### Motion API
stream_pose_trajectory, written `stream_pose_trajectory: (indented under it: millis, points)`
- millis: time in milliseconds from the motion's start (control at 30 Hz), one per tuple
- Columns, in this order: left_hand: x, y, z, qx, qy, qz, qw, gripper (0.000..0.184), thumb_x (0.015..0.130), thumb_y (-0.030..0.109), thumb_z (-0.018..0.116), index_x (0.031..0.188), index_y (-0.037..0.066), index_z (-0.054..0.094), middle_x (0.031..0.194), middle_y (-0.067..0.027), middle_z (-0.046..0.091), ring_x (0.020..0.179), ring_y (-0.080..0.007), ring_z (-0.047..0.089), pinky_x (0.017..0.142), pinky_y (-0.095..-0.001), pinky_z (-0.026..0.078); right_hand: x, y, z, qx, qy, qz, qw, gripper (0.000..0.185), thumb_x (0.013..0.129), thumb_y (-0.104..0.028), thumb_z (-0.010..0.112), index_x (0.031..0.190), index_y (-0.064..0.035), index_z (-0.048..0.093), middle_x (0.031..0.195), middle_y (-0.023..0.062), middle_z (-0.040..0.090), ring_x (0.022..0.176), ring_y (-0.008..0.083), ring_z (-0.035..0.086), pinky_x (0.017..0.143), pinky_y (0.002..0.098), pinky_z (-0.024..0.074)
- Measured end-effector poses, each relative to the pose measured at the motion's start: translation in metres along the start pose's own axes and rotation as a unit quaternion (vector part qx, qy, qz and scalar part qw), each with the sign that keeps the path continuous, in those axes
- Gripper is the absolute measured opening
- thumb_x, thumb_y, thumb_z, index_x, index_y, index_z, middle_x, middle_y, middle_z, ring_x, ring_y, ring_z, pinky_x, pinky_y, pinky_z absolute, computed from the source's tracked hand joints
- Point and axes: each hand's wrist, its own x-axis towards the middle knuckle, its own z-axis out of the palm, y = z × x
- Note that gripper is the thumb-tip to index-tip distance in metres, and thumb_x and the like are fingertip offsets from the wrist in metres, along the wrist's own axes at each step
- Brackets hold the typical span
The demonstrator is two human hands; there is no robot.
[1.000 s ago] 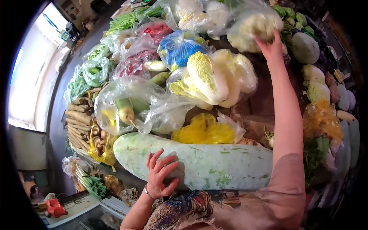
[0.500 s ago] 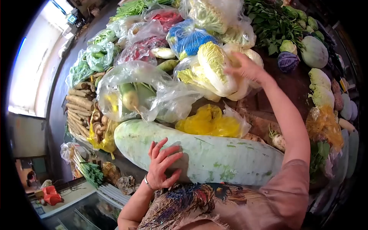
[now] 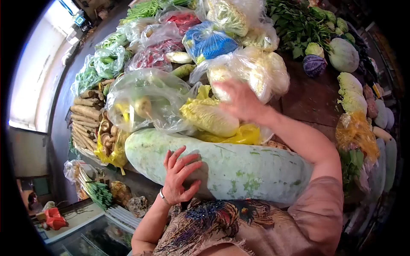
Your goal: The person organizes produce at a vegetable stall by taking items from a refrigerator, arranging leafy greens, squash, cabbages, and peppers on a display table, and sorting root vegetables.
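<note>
My left hand [image 3: 181,177] rests on a big pale-green winter melon [image 3: 239,170], its fingers spread. Beyond the melon lies a loose napa cabbage [image 3: 210,117], partly on top of a yellow plastic bag [image 3: 239,135]. My right hand [image 3: 243,100] is over the cabbage's right end, smeared by motion, so whether its fingers grip the cabbage cannot be made out. Just behind that hand sits a clear bag [image 3: 256,72] of whitish cabbages. To the left, another clear plastic bag [image 3: 143,96] holds green-and-white radishes.
Brown roots [image 3: 87,117] and a yellow-bagged heap of mushrooms [image 3: 109,138] line the left side. A blue-bagged item [image 3: 209,42] stands at the back. Farther right are a purple cabbage [image 3: 314,65], a round pale melon [image 3: 344,55] and leafy greens [image 3: 294,27].
The napa cabbage has moved from atop the clear bag toward me and left, onto the yellow bag. My right hand came nearer and left with it; my left hand stayed on the melon.
</note>
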Motion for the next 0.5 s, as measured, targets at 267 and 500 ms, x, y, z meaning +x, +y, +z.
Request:
stream_pose_trajectory:
  millis: [267,500]
  points:
    - [0.001,0.004,0.002,0.022,0.01,0.005,1.0,0.05,0.065,0.025,0.065,0.113,0.01,0.064,0.125,-0.0109,0.058,0.132,-0.0374,0.038,0.112,-0.0547,0.015,0.06,0.087,0.011,-0.176,-0.01,0.296,0.939,0.087,0.075,-0.041,0.072,0.145,-0.011,0.029,0.127,0.0186,0.054,0.119,0.0345,0.05,0.101,0.0534,0.0285]
    - [0.0,0.01,0.006,0.019,0.013,0.006,1.0,0.049,0.067,0.026,0.065,0.114,0.013,0.064,0.125,-0.008,0.058,0.131,-0.0368,0.039,0.112,-0.0526,0.014,0.044,0.105,-0.006,-0.131,0.053,0.239,0.961,0.021,0.081,-0.018,0.058,0.094,-0.0035,0.067,0.092,0.0154,0.069,0.088,0.0308,0.065,0.088,0.0491,0.0429]
